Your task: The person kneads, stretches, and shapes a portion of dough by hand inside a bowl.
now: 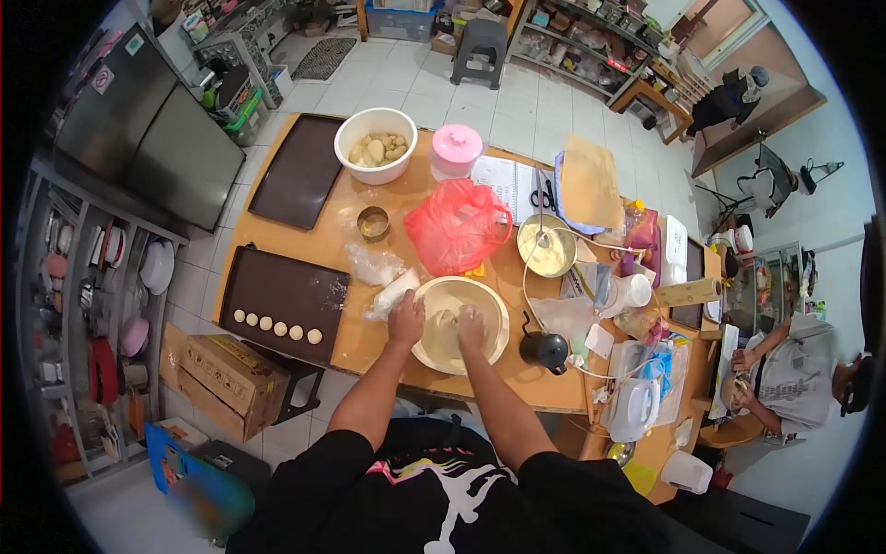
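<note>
A cream mixing bowl (496, 349) stands at the table's near edge, with pale flour or dough (441, 343) in it. At its left rim is my left hand (406, 320), fingers closed over the edge. A white plastic bag (391, 295), apparently of flour, lies right beside that hand. My right hand (472, 328) is inside the bowl, its fingers whitened and blurred; whether they pinch anything cannot be made out. To the left, a dark baking tray (286, 291) carries a row of several small pale dough balls (281, 328).
Behind the bowl lies a red plastic bag (459, 226). A white tub of dough pieces (406, 152), a pink-lidded container (457, 150) and a metal bowl (563, 262) stand farther back. A dark kettle (544, 351) is close on the right. Another person (784, 374) sits at far right.
</note>
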Demonstrator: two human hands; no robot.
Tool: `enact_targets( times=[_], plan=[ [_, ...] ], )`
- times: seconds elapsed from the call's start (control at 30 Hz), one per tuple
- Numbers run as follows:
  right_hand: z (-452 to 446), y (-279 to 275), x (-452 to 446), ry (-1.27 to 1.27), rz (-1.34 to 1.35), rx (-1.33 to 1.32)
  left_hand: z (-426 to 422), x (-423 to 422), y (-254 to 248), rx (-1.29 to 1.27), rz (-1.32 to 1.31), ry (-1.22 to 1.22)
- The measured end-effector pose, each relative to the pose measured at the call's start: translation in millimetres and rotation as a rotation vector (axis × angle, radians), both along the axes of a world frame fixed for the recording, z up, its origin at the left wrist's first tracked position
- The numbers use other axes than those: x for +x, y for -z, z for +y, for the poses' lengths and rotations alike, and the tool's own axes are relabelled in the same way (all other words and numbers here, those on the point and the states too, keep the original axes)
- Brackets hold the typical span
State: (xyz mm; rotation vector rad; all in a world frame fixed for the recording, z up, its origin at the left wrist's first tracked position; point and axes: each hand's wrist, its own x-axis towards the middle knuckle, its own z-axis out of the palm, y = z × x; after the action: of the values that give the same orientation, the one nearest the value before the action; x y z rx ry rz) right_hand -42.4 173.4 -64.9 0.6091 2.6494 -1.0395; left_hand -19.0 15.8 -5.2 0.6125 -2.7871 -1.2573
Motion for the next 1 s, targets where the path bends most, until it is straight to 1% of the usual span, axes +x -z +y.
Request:
enact_targets(
  times=[0.03, 0.07, 0.13, 0.17, 0.2, 0.23, 0.27, 0.33, 0.43, 0.47, 0.53, 0.57, 0.63, 0.7, 0.83, 0.93, 1.0],
  plan=[
    [11.0, -6.9, 1.3, -0.041, -0.026, -0.069, 0.0, 2.2, -0.8, 0.014, 0.003, 0.002],
    [18.9, -13.6, 4.8, -0.171, 0.047, -0.086, -0.7, 3.2, -1.7, 0.026, 0.01, 0.007],
    [20.6, -63.2, 5.5, -0.43, 0.202, -0.116, -1.2, 0.6, 1.3, -0.012, 0.013, 0.012],
    [18.1, -58.5, 5.6, -0.569, 0.28, -0.077, 0.0, 2.4, 4.1, -0.029, 0.011, 0.017],
    [12.3, -50.2, 4.5, -0.709, 0.357, -0.035, 1.4, 3.9, -0.2, -0.029, 0.002, 0.008],
    [4.7, -53.4, 2.1, -0.85, 0.434, 0.009, 1.8, 3.2, -8.4, -0.029, -0.005, -0.002],
    [1.1, -56.8, 2.6, -0.905, 0.34, 0.1, 3.3, 2.8, -13.0, -0.028, -0.014, -0.013],
    [-14.7, -108.4, 6.3, -1.018, 0.145, 0.276, 2.9, 1.2, -8.3, -0.035, -0.047, 0.003],
    [-3.5, -123.3, 11.1, -1.025, 0.105, 0.244, 0.3, 4.2, -9.4, -0.006, -0.076, 0.005],
    [6.3, -122.6, 13.3, -1.009, 0.145, 0.226, 1.2, 2.4, -10.6, 0.013, -0.076, 0.0],
    [27.7, -118.2, 29.8, -0.983, 0.221, 0.18, 4.4, 1.9, -4.3, -0.072, -0.088, -0.018],
    [36.7, -115.9, 34.5, -1.005, 0.171, 0.186, 4.2, 2.5, -0.9, -0.117, -0.095, -0.024],
    [53.4, -112.6, 42.8, -1.034, 0.071, 0.2, 2.9, 3.8, -2.4, -0.1, -0.09, -0.02],
    [63.5, -113.4, 49.5, -1.038, 0.049, 0.284, 4.7, 0.2, -2.2, -0.084, -0.086, -0.011],
    [51.5, -110.2, 46.1, -0.986, -0.072, 0.393, 4.2, -1.9, -2.3, -0.071, -0.067, -0.008],
    [33.0, -94.6, 38.0, -0.99, -0.084, 0.396, 2.6, 0.9, -2.5, -0.053, -0.082, 0.01],
    [23.5, -87.6, 44.7, -0.929, -0.108, 0.382, 1.7, -1.1, -4.0, -0.041, -0.084, 0.021]
  ],
)
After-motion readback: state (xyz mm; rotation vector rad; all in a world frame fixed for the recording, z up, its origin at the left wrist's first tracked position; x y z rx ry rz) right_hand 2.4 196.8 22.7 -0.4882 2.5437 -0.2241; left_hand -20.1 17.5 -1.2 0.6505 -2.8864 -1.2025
